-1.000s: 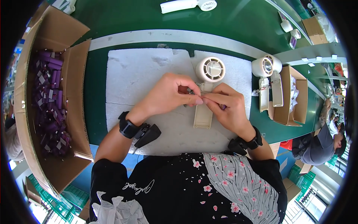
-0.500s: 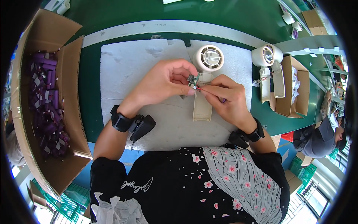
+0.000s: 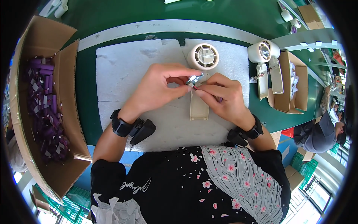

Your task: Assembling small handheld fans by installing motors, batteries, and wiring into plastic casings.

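My left hand (image 3: 156, 87) pinches a small circuit board (image 3: 194, 79) between thumb and fingers, above the handle of a cream handheld fan. Red wires (image 3: 194, 88) run from the board's lower edge into the fingertips of my right hand (image 3: 228, 96), which is closed at the plug. Part of a purple battery (image 3: 219, 99) shows under the right fingers; the rest is hidden. Beneath both hands lies the fan's open handle shell (image 3: 199, 109), and its round grilled head (image 3: 203, 56) points away from me. Whether the plug is fully seated cannot be made out.
A white foam sheet (image 3: 123, 74) covers the green table (image 3: 87, 93) under my hands. To the left stands a tall carton (image 3: 67, 78) of purple batteries. More fan parts (image 3: 263, 80) and a small carton (image 3: 298, 86) are at the right. Someone sits far right.
The circuit board has been tilted in my left fingers, so a shiny silver side now shows. My right fingertips stay at the wires. The whole view has shifted slightly.
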A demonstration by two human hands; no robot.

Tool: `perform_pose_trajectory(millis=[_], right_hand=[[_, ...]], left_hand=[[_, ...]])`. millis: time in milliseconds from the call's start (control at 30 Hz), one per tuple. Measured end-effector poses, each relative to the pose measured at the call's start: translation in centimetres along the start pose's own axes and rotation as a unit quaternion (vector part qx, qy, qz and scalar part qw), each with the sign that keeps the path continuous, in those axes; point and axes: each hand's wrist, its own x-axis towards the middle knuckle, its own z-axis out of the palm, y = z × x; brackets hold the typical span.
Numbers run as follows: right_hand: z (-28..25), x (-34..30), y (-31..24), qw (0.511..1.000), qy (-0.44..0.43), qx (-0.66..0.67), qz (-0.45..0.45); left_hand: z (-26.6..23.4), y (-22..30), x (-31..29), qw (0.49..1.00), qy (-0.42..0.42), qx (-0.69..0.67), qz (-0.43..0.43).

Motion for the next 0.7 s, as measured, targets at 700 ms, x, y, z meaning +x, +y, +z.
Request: perform_pose_trajectory(millis=[700], right_hand=[[0.6, 0.5, -0.4, 0.994, 0.104, -0.044, 0.007]], left_hand=[[1.3, -0.5, 0.2, 0.981, 0.089, 0.128, 0.112]])
